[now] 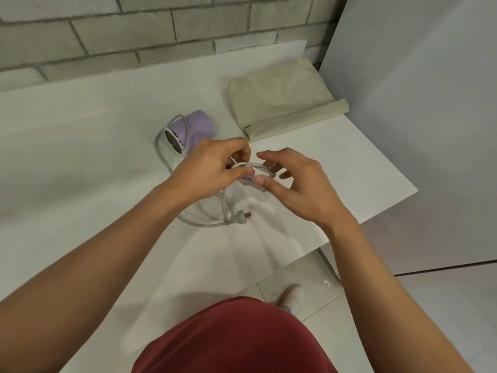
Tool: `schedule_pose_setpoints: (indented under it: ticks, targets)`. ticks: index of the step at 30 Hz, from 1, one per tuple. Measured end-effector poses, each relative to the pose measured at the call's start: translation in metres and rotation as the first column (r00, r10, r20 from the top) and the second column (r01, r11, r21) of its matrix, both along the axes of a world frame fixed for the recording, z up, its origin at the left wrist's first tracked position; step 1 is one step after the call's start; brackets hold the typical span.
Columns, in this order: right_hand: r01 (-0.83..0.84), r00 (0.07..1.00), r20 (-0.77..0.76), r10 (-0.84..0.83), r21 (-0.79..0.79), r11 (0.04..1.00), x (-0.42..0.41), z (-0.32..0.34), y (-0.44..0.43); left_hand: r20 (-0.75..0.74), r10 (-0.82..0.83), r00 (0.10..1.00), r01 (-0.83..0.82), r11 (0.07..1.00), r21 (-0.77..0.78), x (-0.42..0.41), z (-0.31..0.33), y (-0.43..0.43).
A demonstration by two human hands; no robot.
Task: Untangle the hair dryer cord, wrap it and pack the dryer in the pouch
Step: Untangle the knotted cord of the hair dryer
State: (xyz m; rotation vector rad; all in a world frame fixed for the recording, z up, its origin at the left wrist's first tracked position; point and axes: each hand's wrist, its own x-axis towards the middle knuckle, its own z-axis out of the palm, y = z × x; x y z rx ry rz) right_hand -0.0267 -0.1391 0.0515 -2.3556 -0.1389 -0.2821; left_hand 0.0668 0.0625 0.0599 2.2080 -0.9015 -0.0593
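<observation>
Grey cord [254, 167] is pinched between left hand [209, 168] and right hand [301, 184] above white counter [80, 146]. Lilac dryer [192, 129] is laid behind; beige pouch [279, 98] far right.

— Any writing, brand or number you can read here?
— None. The lilac hair dryer [197, 127] shows no legible mark, and the beige pouch [279, 98] is plain cloth.
— And the plug [240, 218]?
— Too small to tell if anything is printed there.
</observation>
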Motion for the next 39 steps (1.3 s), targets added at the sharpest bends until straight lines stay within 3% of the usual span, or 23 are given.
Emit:
schedule_pose_setpoints:
  ticks: [3, 7, 10, 14, 17, 20, 22, 24, 25, 27, 34, 39]
  targets:
    - [0.011, 0.992, 0.122, 0.005, -0.136, 0.991, 0.007, -0.008, -0.002, -0.121, 0.064, 0.991, -0.073, 0.995, -0.070, -0.005, 0.008, -0.004]
    - [0.088, 0.966, 0.254, -0.045, -0.162, 0.983, 0.018, -0.012, -0.001, -0.129, 0.111, 0.986, -0.125, 0.986, -0.111, -0.011, 0.010, -0.004]
    - [0.108, 0.941, 0.338, -0.023, -0.233, 0.966, 0.021, -0.017, 0.004, -0.022, 0.124, 0.992, -0.125, 0.987, -0.102, -0.014, 0.007, -0.003]
    - [0.171, 0.910, 0.414, -0.021, -0.329, 0.929, 0.021, -0.025, 0.010, 0.258, 0.134, 0.957, -0.138, 0.990, -0.003, -0.019, -0.008, -0.003]
    - [0.185, 0.901, 0.432, -0.027, -0.328, 0.926, 0.020, -0.026, 0.010, 0.326, 0.122, 0.937, -0.136, 0.991, 0.020, -0.021, -0.012, -0.003]
    - [0.226, 0.873, 0.479, -0.092, -0.231, 0.946, 0.014, -0.022, 0.008, 0.216, 0.181, 0.959, -0.176, 0.983, -0.045, -0.017, -0.014, 0.000]
    - [0.278, 0.841, 0.497, -0.212, -0.061, 0.959, 0.010, -0.012, 0.008, -0.019, 0.224, 0.974, -0.225, 0.969, -0.102, -0.011, -0.020, 0.008]
    - [0.307, 0.837, 0.413, -0.360, 0.190, 0.933, 0.007, -0.002, 0.008, -0.299, 0.148, 0.943, -0.202, 0.967, -0.157, -0.010, -0.025, 0.015]
    - [0.315, 0.850, 0.331, -0.410, 0.304, 0.899, 0.006, 0.002, 0.008, -0.364, 0.088, 0.927, -0.167, 0.967, -0.192, -0.012, -0.026, 0.016]
    - [0.315, 0.885, 0.191, -0.425, 0.427, 0.847, 0.007, 0.005, 0.007, -0.358, 0.019, 0.934, -0.108, 0.967, -0.231, -0.016, -0.024, 0.016]
    - [0.290, 0.909, 0.121, -0.399, 0.504, 0.814, 0.007, 0.010, 0.012, -0.472, -0.144, 0.870, -0.079, 0.904, -0.421, -0.021, -0.011, 0.007]
    - [0.290, 0.933, 0.077, -0.353, 0.421, 0.860, 0.009, 0.006, 0.007, -0.518, -0.118, 0.847, -0.138, 0.893, -0.429, -0.026, -0.012, 0.004]
